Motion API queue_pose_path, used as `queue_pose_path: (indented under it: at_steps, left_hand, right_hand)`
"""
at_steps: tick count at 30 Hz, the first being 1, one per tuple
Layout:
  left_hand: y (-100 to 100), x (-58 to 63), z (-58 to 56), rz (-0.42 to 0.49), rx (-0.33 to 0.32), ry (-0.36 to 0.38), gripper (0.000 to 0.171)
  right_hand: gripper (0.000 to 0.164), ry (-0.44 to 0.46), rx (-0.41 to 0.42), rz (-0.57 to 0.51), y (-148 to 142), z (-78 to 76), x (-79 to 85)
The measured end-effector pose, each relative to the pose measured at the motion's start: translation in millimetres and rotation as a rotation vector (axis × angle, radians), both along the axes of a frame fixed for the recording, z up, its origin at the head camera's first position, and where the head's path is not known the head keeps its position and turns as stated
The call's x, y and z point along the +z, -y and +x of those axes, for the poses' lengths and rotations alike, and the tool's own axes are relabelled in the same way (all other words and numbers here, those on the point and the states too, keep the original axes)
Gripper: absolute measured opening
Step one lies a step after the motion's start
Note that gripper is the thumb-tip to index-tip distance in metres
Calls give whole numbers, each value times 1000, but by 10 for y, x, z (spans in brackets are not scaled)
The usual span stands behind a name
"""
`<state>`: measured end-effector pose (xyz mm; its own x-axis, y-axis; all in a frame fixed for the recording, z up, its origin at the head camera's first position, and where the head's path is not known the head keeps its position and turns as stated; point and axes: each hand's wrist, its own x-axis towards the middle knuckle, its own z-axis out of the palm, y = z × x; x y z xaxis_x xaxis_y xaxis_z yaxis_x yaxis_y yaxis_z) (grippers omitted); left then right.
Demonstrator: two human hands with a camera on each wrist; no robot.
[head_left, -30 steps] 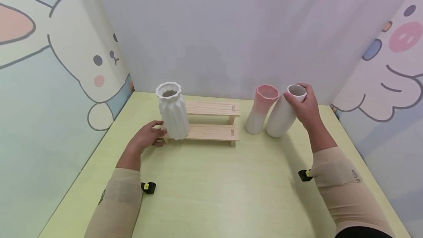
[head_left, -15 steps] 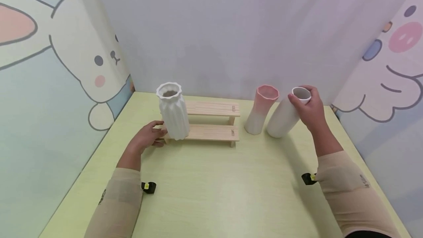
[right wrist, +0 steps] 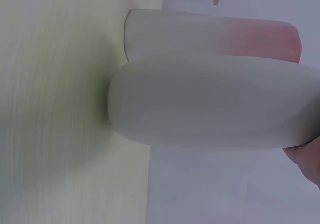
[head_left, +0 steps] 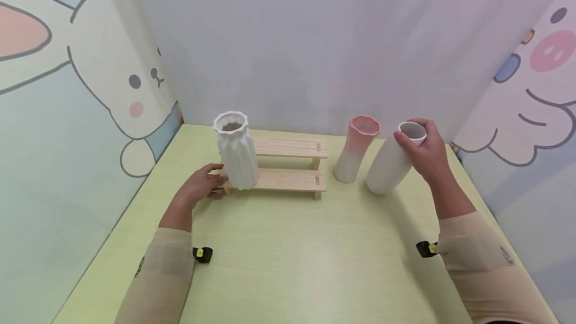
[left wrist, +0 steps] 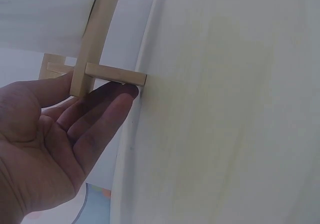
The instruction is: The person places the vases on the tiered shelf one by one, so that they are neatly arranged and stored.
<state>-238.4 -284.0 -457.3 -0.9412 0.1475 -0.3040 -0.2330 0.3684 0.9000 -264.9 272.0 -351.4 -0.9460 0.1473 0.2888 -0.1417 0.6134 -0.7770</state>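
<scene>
My right hand point(head_left: 427, 151) grips a smooth white vase point(head_left: 389, 166) near its mouth, thumb on the left side of the rim. This vase leans with its mouth toward the right, its base close over the table in the right wrist view. Beside it stands a pink-to-white vase point(head_left: 353, 151). My left hand point(head_left: 202, 184) touches the left end of a two-step wooden shelf point(head_left: 288, 179), its extended fingers point(left wrist: 100, 139) at the leg and the thumb by the board's end. A white fluted vase point(head_left: 238, 156) stands on the lower step, near the left hand.
The pale yellow table point(head_left: 288, 254) meets a plain light curtain point(head_left: 288, 54) at the back. Cartoon-printed panels stand along the left and right sides. The shelf's upper step point(head_left: 288, 147) lies behind the lower one.
My right hand has carried the smooth white vase to the right and slightly toward me, widening the space beside the pink-to-white vase. The left hand and the shelf have stayed in place.
</scene>
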Motion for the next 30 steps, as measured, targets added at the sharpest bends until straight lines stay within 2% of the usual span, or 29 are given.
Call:
queue_pose_path:
  at_steps: [8,16,22,30]
  left_hand:
    - [11,13,-1,12,1,6,69]
    - [6,2,5,19,-4,2,70]
    - [6,-5,6,26,-4,1,70]
    - [14,-28,-23,26,4,17,65]
  right_hand:
    - [59,1,33,15,64,160,76]
    - [51,-14,109,-9,175,262,123]
    - [48,-39,180,-35,274,317,194]
    - [47,-22,235,-36,422,349,311]
